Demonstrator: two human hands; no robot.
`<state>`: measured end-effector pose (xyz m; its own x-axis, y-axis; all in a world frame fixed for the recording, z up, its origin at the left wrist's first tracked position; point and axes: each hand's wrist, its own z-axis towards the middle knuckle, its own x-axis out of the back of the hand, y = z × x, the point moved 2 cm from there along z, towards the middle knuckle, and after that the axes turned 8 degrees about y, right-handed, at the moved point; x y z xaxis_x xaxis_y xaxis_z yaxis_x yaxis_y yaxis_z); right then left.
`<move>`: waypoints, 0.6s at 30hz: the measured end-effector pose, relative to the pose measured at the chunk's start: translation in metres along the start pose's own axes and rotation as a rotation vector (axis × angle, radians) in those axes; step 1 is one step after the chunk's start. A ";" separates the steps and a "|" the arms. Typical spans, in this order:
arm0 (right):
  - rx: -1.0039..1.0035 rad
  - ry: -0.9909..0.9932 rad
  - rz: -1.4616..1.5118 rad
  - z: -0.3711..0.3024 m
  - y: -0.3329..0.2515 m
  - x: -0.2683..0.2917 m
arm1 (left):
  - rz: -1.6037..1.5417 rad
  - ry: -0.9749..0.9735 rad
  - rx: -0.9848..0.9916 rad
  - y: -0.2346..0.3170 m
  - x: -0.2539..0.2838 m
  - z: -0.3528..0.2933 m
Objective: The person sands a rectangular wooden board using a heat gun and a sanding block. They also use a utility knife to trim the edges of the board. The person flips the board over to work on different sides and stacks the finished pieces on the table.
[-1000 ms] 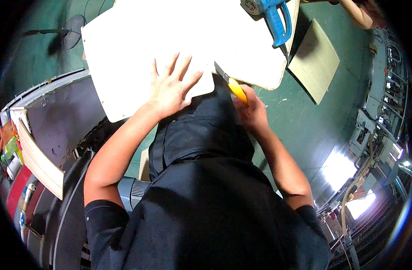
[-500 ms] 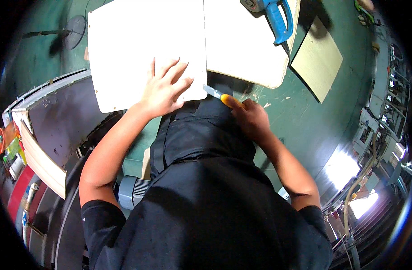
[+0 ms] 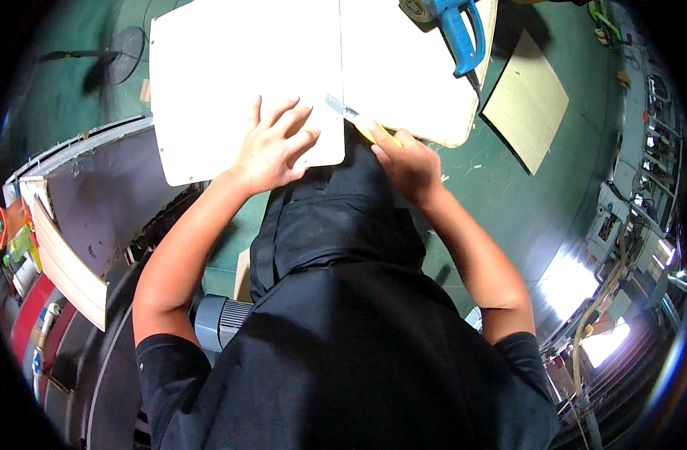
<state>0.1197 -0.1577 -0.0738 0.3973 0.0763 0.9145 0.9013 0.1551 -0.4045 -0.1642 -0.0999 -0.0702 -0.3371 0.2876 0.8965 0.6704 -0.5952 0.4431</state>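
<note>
My left hand (image 3: pixel 272 150) lies flat with fingers spread on a white board (image 3: pixel 208 82) with rounded corners, close to its near edge. In my right hand (image 3: pixel 412 171) is a knife (image 3: pixel 336 105) with a yellow handle and a flat grey blade. The blade points up and left across the board's right edge, near the seam with a second pale board (image 3: pixel 411 90). I cannot tell whether the blade touches the edge. Fingers wrap the handle, with the thumb along it.
A blue corded power tool (image 3: pixel 457 37) rests on the second board. A thin pale panel (image 3: pixel 529 105) lies on the green floor at right. To the left stand a grey-sided bench (image 3: pixel 111 180) and a bent wooden sheet (image 3: pixel 72 262). A grey motor (image 3: pixel 222 322) sits by my left side.
My right hand has moved up and slightly left with the knife, bringing the blade from the board's near right corner further up its right edge. My left hand stays in place.
</note>
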 end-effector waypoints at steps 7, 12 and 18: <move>-0.296 -0.354 -0.098 -0.035 0.005 0.009 | -0.006 0.014 -0.011 -0.002 -0.003 -0.003; -0.196 -0.304 -0.083 -0.044 -0.004 0.017 | -0.015 0.029 -0.017 -0.002 -0.004 -0.004; -0.056 0.003 -0.088 0.002 -0.002 0.002 | -0.006 0.019 -0.026 -0.003 -0.004 -0.003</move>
<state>0.1180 -0.1556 -0.0713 0.3164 0.0623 0.9466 0.9410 0.1055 -0.3215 -0.1671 -0.1012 -0.0749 -0.3537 0.2773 0.8933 0.6508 -0.6130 0.4480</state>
